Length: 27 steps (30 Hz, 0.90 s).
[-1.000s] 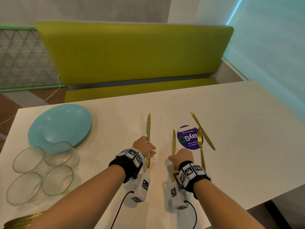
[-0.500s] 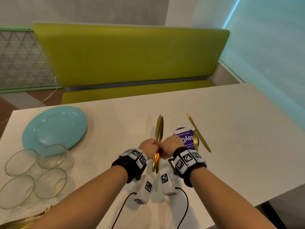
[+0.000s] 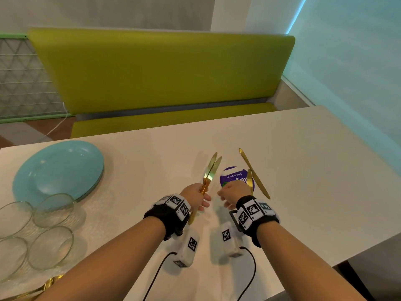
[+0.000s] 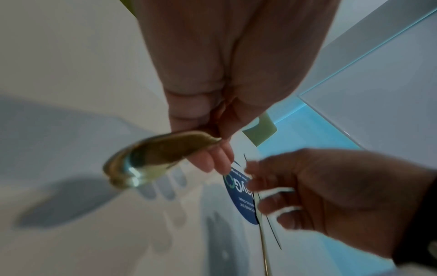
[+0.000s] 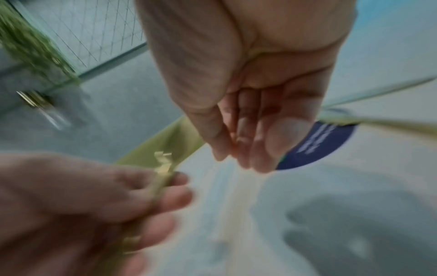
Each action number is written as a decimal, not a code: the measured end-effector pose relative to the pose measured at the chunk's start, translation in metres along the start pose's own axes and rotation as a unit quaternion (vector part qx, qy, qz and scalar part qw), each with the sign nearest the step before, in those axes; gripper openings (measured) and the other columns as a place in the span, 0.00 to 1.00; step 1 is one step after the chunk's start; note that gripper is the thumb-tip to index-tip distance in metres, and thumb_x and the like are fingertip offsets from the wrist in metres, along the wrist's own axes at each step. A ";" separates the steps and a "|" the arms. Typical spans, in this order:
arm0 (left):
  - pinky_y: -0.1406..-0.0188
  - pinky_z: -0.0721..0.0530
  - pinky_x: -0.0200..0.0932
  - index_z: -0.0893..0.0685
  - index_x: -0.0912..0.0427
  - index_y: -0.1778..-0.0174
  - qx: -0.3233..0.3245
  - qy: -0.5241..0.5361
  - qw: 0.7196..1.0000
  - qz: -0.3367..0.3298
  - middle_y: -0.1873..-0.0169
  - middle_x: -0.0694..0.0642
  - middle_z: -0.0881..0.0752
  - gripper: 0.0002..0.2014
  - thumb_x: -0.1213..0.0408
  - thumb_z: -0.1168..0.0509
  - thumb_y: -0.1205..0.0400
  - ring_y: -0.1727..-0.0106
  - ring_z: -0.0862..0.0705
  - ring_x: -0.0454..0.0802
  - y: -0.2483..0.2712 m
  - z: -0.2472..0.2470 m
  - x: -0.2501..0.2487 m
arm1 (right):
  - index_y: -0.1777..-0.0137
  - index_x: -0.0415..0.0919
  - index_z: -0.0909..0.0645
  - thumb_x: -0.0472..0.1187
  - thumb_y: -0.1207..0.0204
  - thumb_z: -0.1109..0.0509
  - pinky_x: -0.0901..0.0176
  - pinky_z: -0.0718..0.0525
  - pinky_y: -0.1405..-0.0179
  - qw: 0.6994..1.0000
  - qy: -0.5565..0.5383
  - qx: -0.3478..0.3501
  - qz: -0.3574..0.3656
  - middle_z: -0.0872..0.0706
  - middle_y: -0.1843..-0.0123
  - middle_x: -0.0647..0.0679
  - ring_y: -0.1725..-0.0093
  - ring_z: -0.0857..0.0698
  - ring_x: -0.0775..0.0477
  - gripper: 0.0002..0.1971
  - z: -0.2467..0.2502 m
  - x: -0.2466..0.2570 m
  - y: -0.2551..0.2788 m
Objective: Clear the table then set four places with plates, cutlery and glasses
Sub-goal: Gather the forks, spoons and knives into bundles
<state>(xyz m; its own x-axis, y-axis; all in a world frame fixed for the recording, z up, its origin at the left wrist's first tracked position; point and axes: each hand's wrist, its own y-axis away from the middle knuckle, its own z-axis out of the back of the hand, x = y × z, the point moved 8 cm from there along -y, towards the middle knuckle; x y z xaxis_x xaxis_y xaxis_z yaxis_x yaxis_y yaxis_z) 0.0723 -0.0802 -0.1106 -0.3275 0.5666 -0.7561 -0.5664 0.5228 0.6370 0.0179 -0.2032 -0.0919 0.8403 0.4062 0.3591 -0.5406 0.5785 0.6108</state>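
Observation:
My left hand (image 3: 201, 199) grips two gold knives (image 3: 211, 168) together by their handles, blades pointing away over the white table (image 3: 303, 170). In the left wrist view the handle ends (image 4: 141, 164) stick out under the left fingers (image 4: 212, 158). Just to the right, my right hand (image 3: 224, 197) hovers with relaxed fingers (image 5: 248, 145) and holds nothing. Two more gold knives lie beyond it, a long one (image 3: 258, 181) and a shorter one (image 3: 250, 181) across a purple round sticker (image 3: 231, 175).
A stack of teal plates (image 3: 58, 170) sits at the far left, with several clear glass bowls (image 3: 52, 209) in front of it. More gold cutlery (image 3: 32, 290) lies at the near left corner. A green bench (image 3: 162, 72) runs behind the table.
Each hand lifted one knife, then they came together. The left hand now holds both knives and the right hand has let go and drawn slightly right.

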 end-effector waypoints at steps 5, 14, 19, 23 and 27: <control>0.66 0.20 0.40 0.28 0.63 0.41 -0.024 0.021 0.999 0.008 0.63 0.54 0.21 0.11 0.70 0.50 0.16 0.68 0.22 0.48 -0.008 0.005 0.000 | 0.60 0.36 0.24 0.41 0.21 0.34 0.62 0.18 0.64 0.992 0.041 -0.080 -0.086 0.19 0.58 0.44 0.55 0.16 0.45 0.09 0.032 -0.062 -0.011; 0.66 0.20 0.41 0.31 0.63 0.46 -0.022 0.054 0.998 0.018 0.65 0.55 0.23 0.06 0.73 0.51 0.15 0.68 0.23 0.48 -0.014 0.000 -0.001 | 0.63 0.37 0.23 0.40 0.23 0.30 0.58 0.20 0.60 0.986 0.036 -0.112 -0.116 0.16 0.57 0.41 0.61 0.19 0.44 0.09 0.030 -0.097 -0.026; 0.66 0.21 0.41 0.30 0.63 0.47 -0.027 0.075 0.997 0.023 0.66 0.55 0.24 0.05 0.70 0.51 0.13 0.68 0.24 0.48 -0.013 0.000 -0.001 | 0.57 0.34 0.20 0.40 0.24 0.29 0.60 0.21 0.61 0.986 0.032 -0.107 -0.127 0.18 0.60 0.43 0.61 0.19 0.45 0.08 0.032 -0.096 -0.026; 0.66 0.21 0.41 0.30 0.63 0.47 -0.039 0.085 0.995 0.033 0.67 0.56 0.25 0.06 0.70 0.51 0.13 0.69 0.25 0.48 -0.015 0.003 0.001 | 0.68 0.38 0.29 0.41 0.24 0.29 0.60 0.22 0.62 0.986 0.038 -0.112 -0.118 0.22 0.67 0.46 0.62 0.20 0.46 0.15 0.031 -0.091 -0.024; 0.65 0.18 0.42 0.28 0.62 0.47 -0.049 0.089 0.994 0.033 0.68 0.55 0.25 0.07 0.68 0.50 0.13 0.70 0.25 0.47 -0.015 0.006 0.000 | 0.63 0.40 0.25 0.42 0.26 0.28 0.59 0.20 0.62 0.988 0.053 -0.105 -0.096 0.18 0.61 0.45 0.62 0.18 0.46 0.10 0.026 -0.082 -0.017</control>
<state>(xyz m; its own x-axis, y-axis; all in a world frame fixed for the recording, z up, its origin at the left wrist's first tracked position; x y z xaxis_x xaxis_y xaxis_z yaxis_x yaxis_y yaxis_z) 0.0852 -0.0842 -0.1192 -0.4892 0.4719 -0.7335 -0.6077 0.4188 0.6748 -0.0410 -0.2651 -0.1135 0.9254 0.3393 0.1686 -0.3771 0.7820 0.4962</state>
